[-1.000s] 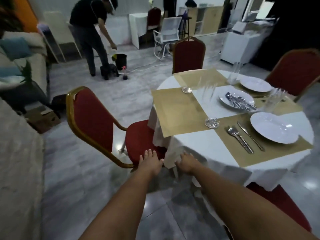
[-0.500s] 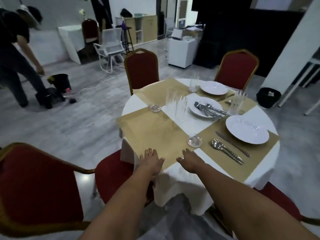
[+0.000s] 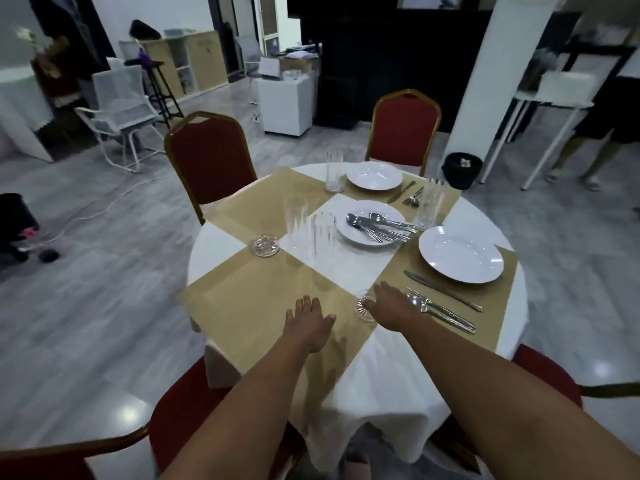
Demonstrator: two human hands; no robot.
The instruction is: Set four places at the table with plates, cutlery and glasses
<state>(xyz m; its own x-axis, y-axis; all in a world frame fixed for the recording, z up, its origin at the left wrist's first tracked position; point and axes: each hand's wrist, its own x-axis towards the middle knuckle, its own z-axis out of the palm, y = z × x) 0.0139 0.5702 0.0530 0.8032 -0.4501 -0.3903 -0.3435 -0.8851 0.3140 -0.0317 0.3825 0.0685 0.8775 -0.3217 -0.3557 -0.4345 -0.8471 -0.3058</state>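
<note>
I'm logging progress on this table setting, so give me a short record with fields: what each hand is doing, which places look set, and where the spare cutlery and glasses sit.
left hand: open, flat on the near mat
right hand: on the coaster; grip unclear
right place: plate, knife, fork and spoon, glass
far place: plate, glass, cutlery
near and left mats: no plate yet
spare cutlery: on the centre plate
spare glasses: two at the centre

Two bare forearms, no sleeves visible up to the frame edge. Left hand (image 3: 309, 323) and right hand (image 3: 389, 305) bare: no gloves, rings, watch or bracelets seen. Short nails on left hand fingers (image 3: 306, 303). Nothing else of the body clearly visible.
</note>
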